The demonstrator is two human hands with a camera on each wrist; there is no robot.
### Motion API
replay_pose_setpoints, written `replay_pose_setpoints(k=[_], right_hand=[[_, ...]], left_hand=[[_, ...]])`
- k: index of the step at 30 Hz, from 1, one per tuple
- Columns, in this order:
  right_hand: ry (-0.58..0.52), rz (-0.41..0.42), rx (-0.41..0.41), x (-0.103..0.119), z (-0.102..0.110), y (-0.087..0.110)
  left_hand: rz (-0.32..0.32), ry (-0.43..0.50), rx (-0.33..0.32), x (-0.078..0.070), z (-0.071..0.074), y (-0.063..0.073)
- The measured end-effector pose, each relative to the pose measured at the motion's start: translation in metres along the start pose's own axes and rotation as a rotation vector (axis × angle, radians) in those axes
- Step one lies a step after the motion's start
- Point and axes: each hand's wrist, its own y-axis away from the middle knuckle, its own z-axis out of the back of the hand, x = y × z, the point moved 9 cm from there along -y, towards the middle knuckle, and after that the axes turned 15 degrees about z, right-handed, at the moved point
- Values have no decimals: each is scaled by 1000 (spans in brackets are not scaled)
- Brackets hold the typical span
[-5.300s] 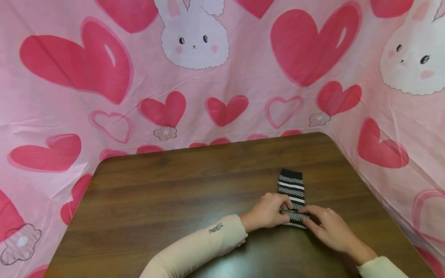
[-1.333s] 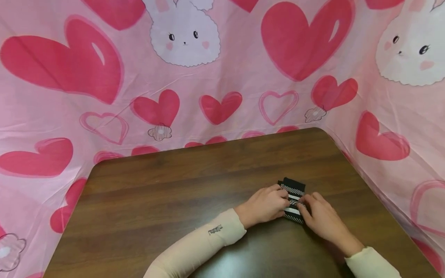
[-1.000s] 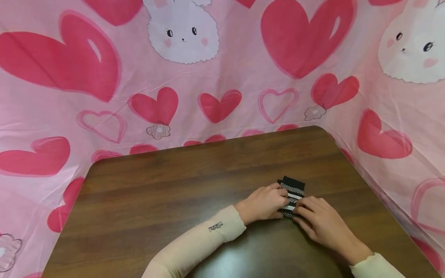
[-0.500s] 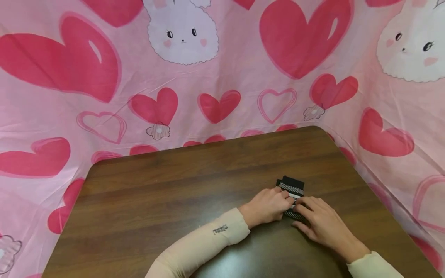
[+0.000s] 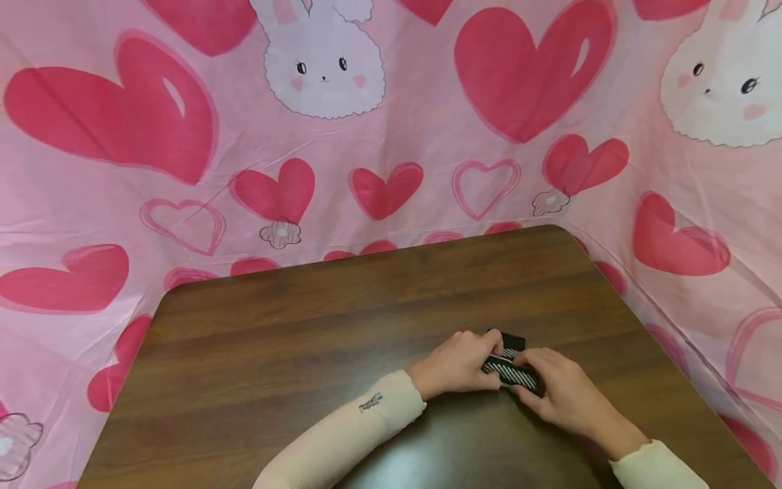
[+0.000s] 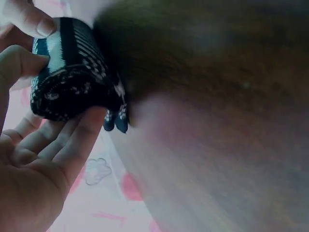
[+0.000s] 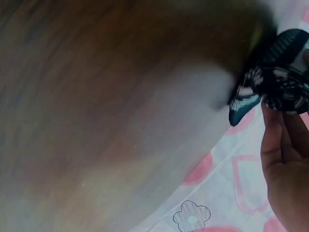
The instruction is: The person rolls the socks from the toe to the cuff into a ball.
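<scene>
A pair of black-and-white striped socks [image 5: 512, 374] is rolled into a thick bundle low over the table. The black cuff ends [image 5: 515, 341] stick out flat beyond the roll. My left hand [image 5: 457, 365] grips the roll's left end, thumb on the near side and fingers on the far side. At the other end my right hand [image 5: 565, 392] holds it between thumb and fingers. The left wrist view shows the coiled end of the sock roll [image 6: 72, 92], with two cuff edges trailing underneath. In the right wrist view the roll [image 7: 285, 94] is partly cut off by the frame.
The brown wooden table [image 5: 305, 339] has rounded far corners. Behind it and along its sides hangs a pink cloth [image 5: 421, 129] printed with hearts and rabbits. Cream sleeves [image 5: 348, 428] cover both forearms.
The socks went from lying long and flat to a short roll, wound from the near end toward the cuffs. In the last half second the roll has tilted up and come slightly nearer.
</scene>
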Motion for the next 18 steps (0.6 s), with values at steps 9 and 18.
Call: replay_pose_setpoints(k=[9, 18], right_hand=[[-235, -157, 16, -7, -8, -3], [-218, -277, 20, -23, -14, -9]], left_hand=[[182, 213, 80, 26, 3, 0], [279, 198, 37, 39, 4, 0]])
